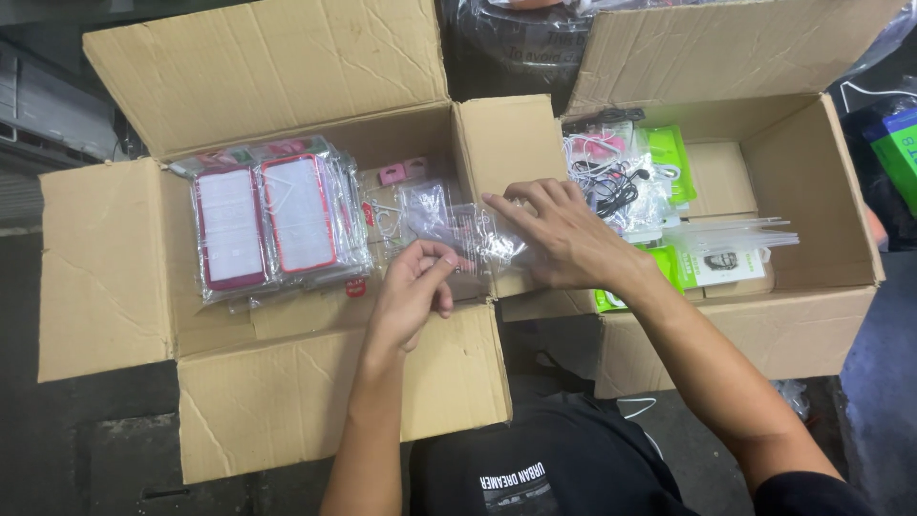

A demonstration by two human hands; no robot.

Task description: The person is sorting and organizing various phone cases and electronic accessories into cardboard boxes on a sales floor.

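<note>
Two open cardboard boxes fill the view. The left box (pixel 287 382) is the bigger presence, its flaps spread out flat at 9 and 6 o'clock, its back flap standing up at 12. The right box (pixel 812 201) sits just beside it, the two nearly touching at the inner flaps, and it too has its flaps folded out.

Inside the left box, over at 9 o'clock from the hands, lies a stack of red-edged phone cases (pixel 267 225) in clear sleeves, two rows side by side, leaning slightly. In the right box, at 2 o'clock from the hands, there's a jumble of bagged cables (pixel 616 182) with black and white cords, and green-carded packets (pixel 669 158) behind and below them. A flat bundle of clear sleeves (pixel 740 234) pokes out toward 3 o'clock.

Now the hands, right in the middle. The right hand (pixel 564 239) reaches in from 5 o'clock, fingers fairly wide and laid flat, pressing down on a crinkled clear plastic bag (pixel 468 234) that lies across the inner flap of the left box. The left hand (pixel 415 287) comes up from 6 o'clock, fingers curled narrow, thumb and fingertips pinching the near edge of that same bag.

Just past the bag, at 11 o'clock from the left hand, sit small pink tabs (pixel 401 172) on the floor of the left box, apart from the hands.
</note>
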